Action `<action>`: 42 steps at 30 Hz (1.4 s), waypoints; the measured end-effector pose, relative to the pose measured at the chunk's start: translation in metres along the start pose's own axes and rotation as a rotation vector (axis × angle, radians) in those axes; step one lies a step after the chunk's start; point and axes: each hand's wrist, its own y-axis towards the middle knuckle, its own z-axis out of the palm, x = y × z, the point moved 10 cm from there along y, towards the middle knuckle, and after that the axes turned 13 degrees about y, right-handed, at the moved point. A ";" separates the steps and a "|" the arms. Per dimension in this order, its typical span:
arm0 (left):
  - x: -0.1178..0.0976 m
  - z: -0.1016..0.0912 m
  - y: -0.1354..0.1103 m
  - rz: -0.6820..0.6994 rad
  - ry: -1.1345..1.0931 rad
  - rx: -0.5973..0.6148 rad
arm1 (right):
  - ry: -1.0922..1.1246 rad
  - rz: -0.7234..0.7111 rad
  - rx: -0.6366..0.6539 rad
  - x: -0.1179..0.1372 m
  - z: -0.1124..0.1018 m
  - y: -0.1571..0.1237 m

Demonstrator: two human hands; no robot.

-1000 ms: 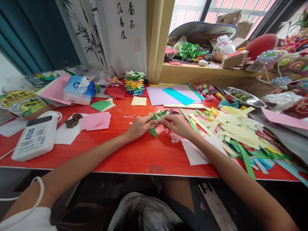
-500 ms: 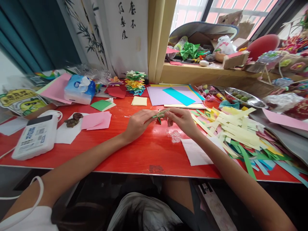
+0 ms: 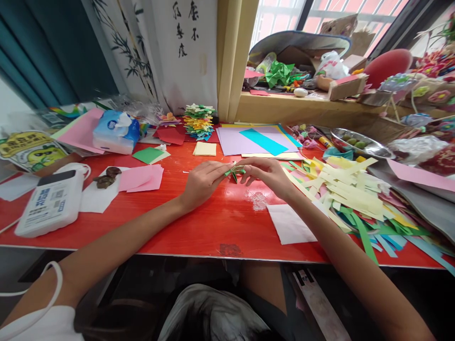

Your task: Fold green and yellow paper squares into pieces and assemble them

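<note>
Between my hands, over the middle of the red table (image 3: 199, 232), is a small folded green paper piece (image 3: 235, 171) with several narrow points. My left hand (image 3: 208, 182) pinches its left end between thumb and fingers. The fingers of my right hand (image 3: 265, 174) are bent around its right end, thumb underneath, gripping it. Part of the folded paper is hidden behind the fingertips. Just behind the hands lie a small stack of cream paper squares (image 3: 205, 148) and lilac sheets with a blue strip (image 3: 263, 142) across them.
Loose paper strips (image 3: 351, 189) heap up on the right, beside a metal bowl (image 3: 362, 142). A white tissue (image 3: 289, 225) lies near my right forearm. On the left are pink squares (image 3: 142, 178), a white device (image 3: 51, 203) and a tissue pack (image 3: 116, 131). A stack of folded papers (image 3: 198, 122) stands behind.
My right-hand fingers have shifted slightly along the folded paper, and more of its green side shows. My left hand keeps its pinch. The view has moved a little.
</note>
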 end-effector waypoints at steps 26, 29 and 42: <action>-0.002 0.006 -0.001 0.090 0.293 0.033 | -0.179 -0.003 0.094 -0.025 0.012 0.004; -0.001 0.006 -0.002 0.082 0.271 0.032 | -0.218 -0.033 0.088 -0.020 0.013 0.003; 0.009 0.031 -0.002 -0.190 -0.253 0.302 | -0.699 -0.236 0.000 -0.012 0.007 0.003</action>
